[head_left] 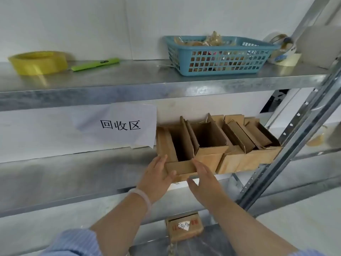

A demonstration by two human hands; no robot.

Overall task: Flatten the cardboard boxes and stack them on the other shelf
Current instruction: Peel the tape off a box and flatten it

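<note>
My L hand (156, 179) & R hand (203, 179) flank the box (180, 167) front, straight fingers touching it. Sign (118, 124) just left of box.

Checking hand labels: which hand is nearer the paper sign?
Left. The left hand, on the leftmost cardboard box, is below-right of the paper sign; the right hand is farther right.

A plain white wall (73, 24) stood behind a galvanised steel rack (55, 97), whose upper shelf (129, 74) and middle shelf (73, 172) dully reflected soft, even light. A perforated upright (299, 145) slanted up the right side. A paper sign (118, 124) with printed characters hung on the wall.
</note>
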